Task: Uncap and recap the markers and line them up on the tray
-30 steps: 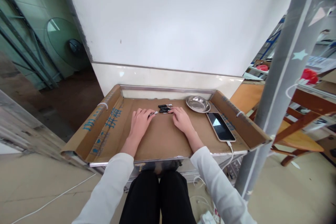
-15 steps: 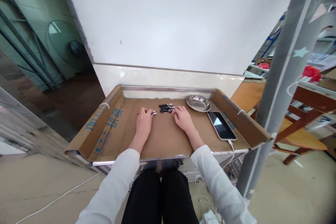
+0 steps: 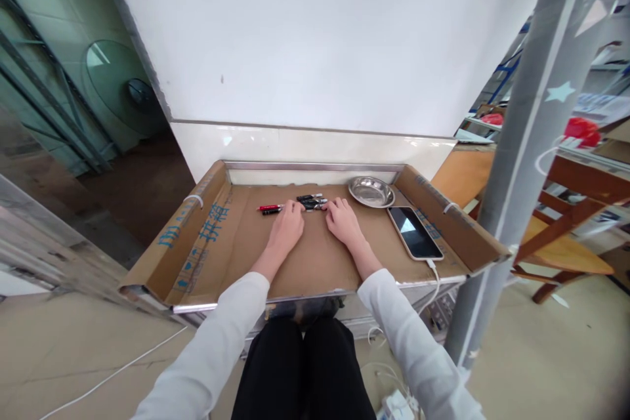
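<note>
Several black pens (image 3: pixel 310 198) with pale ends lie in a small bunch on the cardboard, between my two hands. My left hand (image 3: pixel 285 228) is closed at the bunch's left end, its fingertips pinching a black pen there. From the other side, my right hand (image 3: pixel 343 223) has its fingers curled and closed on the right end of a pen in the bunch. Just left of my left hand lie a red pen (image 3: pixel 266 208) and a black pen (image 3: pixel 270 212), side by side; their right ends are hidden behind the hand.
Cardboard with raised sides lines the table (image 3: pixel 236 262). A round metal dish (image 3: pixel 371 191) stands at the back right. In front of it lies a phone (image 3: pixel 415 233) with a white cable (image 3: pixel 436 279) hanging off the front edge. A grey post (image 3: pixel 522 144) stands at right.
My left hand has moved right to the bunch, leaving the red pen and a black pen exposed at its left. My right hand has stayed nearly in place.
</note>
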Demonstrator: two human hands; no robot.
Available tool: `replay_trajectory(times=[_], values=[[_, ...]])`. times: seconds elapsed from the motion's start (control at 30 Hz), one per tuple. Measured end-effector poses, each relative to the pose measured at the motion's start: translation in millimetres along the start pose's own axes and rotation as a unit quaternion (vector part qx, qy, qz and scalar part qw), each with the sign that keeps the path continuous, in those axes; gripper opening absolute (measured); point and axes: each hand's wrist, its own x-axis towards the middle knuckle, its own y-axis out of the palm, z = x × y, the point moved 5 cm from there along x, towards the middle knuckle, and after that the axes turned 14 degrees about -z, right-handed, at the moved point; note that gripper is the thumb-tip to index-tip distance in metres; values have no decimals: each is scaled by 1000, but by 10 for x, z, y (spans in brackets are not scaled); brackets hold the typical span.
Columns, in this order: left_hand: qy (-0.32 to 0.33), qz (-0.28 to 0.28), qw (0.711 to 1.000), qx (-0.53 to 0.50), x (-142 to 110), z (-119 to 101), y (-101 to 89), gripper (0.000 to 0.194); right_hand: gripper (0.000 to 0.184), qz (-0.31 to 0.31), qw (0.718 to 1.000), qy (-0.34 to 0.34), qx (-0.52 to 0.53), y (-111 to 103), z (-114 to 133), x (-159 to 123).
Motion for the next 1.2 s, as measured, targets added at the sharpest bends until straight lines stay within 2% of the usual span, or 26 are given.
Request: replay_trajectory(times=[0.07, 0.17, 0.43, 0.7, 0.87, 1.03, 1.2], values=[[24, 12, 1000, -16, 14, -93, 56, 22, 20, 5, 1000, -3, 1, 7, 5, -1], [18, 24, 999, -16, 42, -145, 131, 21, 19, 4, 1000, -7, 5, 6, 11, 0], [-24, 9, 999, -34, 48, -41, 173, 15, 16, 3, 1000, 2, 9, 13, -20, -11], [-19, 25, 998, -48, 43, -26, 188, 10, 15, 11, 1000, 5, 21, -10, -13, -28], [-18, 30, 997, -65, 53, -49, 160, 9, 15, 8, 998, -13, 66, -18, 19, -18], [-17, 39, 991, -127, 51, -81, 144, 10, 14, 13, 992, -20, 126, -20, 52, -4], [-50, 35, 971, -230, 51, -91, 97, 14, 17, 32, 979, -14, 200, -39, 98, -15]])
